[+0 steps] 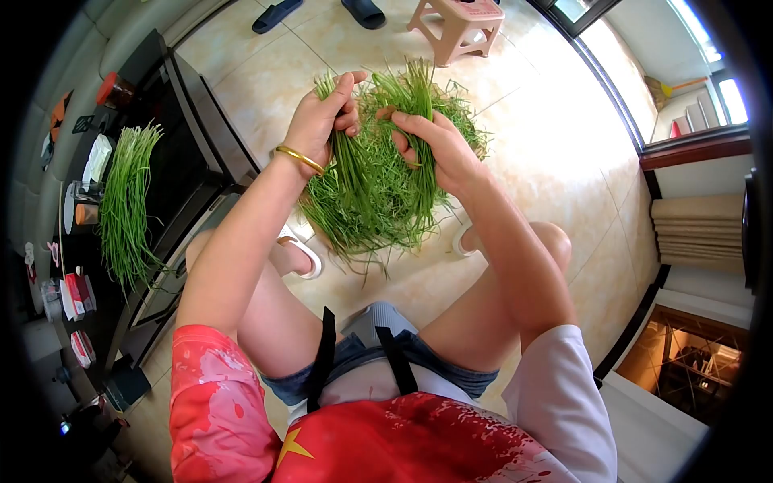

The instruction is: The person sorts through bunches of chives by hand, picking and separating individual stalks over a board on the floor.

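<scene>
Fingers wrapped round a bunch of long green chives [349,167], my left hand [324,121] is at the pile's upper left; a gold bangle circles its wrist. A second bunch of chives [422,101] is gripped upright between the thumb and fingers of my right hand [435,149]. Pale stalk ends of both bunches point away from me, and their leaves hang towards me. Below and between the hands spreads a large loose pile of chives [378,217]. What it rests on is mostly hidden.
A black table [181,133] on the left bears another bunch of chives [127,201], a red-lidded jar [115,90] and small packets. A pink plastic stool [457,28] and dark slippers [364,13] are beyond the pile. My knees flank it on the tiled floor [555,153].
</scene>
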Tool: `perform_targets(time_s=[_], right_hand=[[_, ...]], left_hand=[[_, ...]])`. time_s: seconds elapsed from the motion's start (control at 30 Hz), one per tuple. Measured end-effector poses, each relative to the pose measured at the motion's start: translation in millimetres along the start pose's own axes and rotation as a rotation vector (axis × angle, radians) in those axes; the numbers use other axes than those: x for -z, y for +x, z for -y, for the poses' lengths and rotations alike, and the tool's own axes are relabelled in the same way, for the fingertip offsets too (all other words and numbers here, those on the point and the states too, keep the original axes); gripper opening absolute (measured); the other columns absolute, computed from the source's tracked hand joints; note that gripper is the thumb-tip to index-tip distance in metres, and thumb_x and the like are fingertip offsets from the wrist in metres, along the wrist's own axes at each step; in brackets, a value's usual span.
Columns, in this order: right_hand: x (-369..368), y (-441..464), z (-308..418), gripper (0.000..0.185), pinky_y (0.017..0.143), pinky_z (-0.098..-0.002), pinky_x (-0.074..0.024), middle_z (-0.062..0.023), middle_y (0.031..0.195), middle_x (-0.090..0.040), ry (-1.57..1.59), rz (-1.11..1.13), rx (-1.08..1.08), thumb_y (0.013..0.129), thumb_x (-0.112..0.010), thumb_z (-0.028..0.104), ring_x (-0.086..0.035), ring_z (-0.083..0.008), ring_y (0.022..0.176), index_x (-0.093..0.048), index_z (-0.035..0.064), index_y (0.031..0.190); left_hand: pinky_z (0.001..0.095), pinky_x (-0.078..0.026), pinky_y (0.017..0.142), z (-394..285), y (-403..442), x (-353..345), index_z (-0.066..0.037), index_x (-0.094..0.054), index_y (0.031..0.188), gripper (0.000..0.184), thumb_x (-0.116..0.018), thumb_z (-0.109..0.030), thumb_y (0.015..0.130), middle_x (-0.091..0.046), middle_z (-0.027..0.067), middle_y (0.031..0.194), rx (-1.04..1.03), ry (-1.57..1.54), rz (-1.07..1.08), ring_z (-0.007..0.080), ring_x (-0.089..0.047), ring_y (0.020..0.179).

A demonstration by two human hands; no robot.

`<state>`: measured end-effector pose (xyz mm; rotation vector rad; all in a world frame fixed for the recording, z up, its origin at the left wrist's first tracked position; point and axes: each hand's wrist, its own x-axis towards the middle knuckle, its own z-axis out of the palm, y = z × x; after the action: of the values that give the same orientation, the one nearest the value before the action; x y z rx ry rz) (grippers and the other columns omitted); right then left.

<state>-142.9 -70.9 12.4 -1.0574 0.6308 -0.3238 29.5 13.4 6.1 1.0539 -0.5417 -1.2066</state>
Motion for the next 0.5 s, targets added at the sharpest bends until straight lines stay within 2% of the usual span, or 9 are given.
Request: perform_targets(time_s=[0.13, 0.2, 0.23, 0.3, 0.33, 0.5], right_hand=[[-3.5, -3.5, -0.1, 0.027, 0.048, -0.0199, -0.0329, 0.0024, 0.069, -0.05, -0.035, 0.057, -0.031, 0.091, -0.055, 0.021, -0.044, -0.0053, 0.057, -0.06, 0.0032, 0.111], [-3.4, -3.0, -2.9, 0.027, 0.049, -0.0193, -0.0329, 0.0024, 0.069, -0.05, -0.016, 0.059, -0.066, 0.091, -0.056, 0.021, -0.044, -0.0048, 0.057, -0.06, 0.0032, 0.11], [-0.8, -2.8, -3.7, 0.022, 0.052, -0.0207, -0.035, 0.0018, 0.071, -0.053, -0.023, 0.053, -0.072, 0.087, -0.062, 0.023, -0.047, -0.0065, 0.06, -0.058, 0.007, 0.102], [-5.7, -4.5, -0.9, 0.024, 0.051, -0.0201, -0.0333, 0.0022, 0.068, -0.052, -0.042, 0.05, -0.043, 0.089, -0.058, 0.021, -0.045, -0.0061, 0.058, -0.06, 0.0051, 0.108], [-4.7, -2.5, -1.4, 0.025, 0.049, -0.0193, -0.0322, 0.0026, 0.067, -0.051, -0.049, 0.058, -0.031, 0.09, -0.057, 0.021, -0.045, -0.0056, 0.057, -0.061, 0.0043, 0.109], [-10.2, -4.3, -1.6, 0.026, 0.046, -0.0189, -0.0302, 0.0025, 0.064, -0.05, -0.073, 0.068, -0.093, 0.091, -0.054, 0.02, -0.042, -0.0049, 0.052, -0.058, 0.0047, 0.111]], left_hand=[[0.021, -0.032, 0.053, 0.0, 2.8, 2.0, -0.005, -0.055, 0.121, 0.042, -0.059, -0.033, 0.092, -0.039, -0.0068, 0.065, -0.059, 0.046, 0.006, 0.0038, -0.033, 0.053], [0.0214, -0.03, 0.051, 3.1, 5.0, 1.8, -0.006, -0.061, 0.113, 0.038, -0.062, -0.035, 0.09, -0.037, -0.0079, 0.059, -0.051, 0.184, -0.062, 0.0037, -0.032, 0.051], [0.0217, -0.03, 0.049, 5.5, 5.2, 0.0, -0.007, -0.065, 0.108, 0.037, -0.064, -0.038, 0.088, -0.035, -0.009, 0.055, -0.107, 0.258, -0.121, 0.0038, -0.033, 0.051], [0.0203, -0.032, 0.05, 8.6, 9.5, 3.1, -0.007, -0.066, 0.108, 0.04, -0.065, -0.04, 0.086, -0.044, -0.0078, 0.06, -0.112, 0.329, -0.139, 0.0042, -0.037, 0.053], [0.0202, -0.033, 0.05, 9.0, 8.3, 6.0, -0.006, -0.066, 0.106, 0.039, -0.065, -0.04, 0.086, -0.049, -0.0067, 0.063, -0.127, 0.296, -0.08, 0.0036, -0.038, 0.054], [0.0222, -0.036, 0.043, 7.6, 8.0, 5.5, -0.001, -0.066, 0.102, 0.036, -0.068, -0.033, 0.086, -0.05, -0.0017, 0.055, -0.17, 0.292, -0.086, 0.0062, -0.043, 0.046]])
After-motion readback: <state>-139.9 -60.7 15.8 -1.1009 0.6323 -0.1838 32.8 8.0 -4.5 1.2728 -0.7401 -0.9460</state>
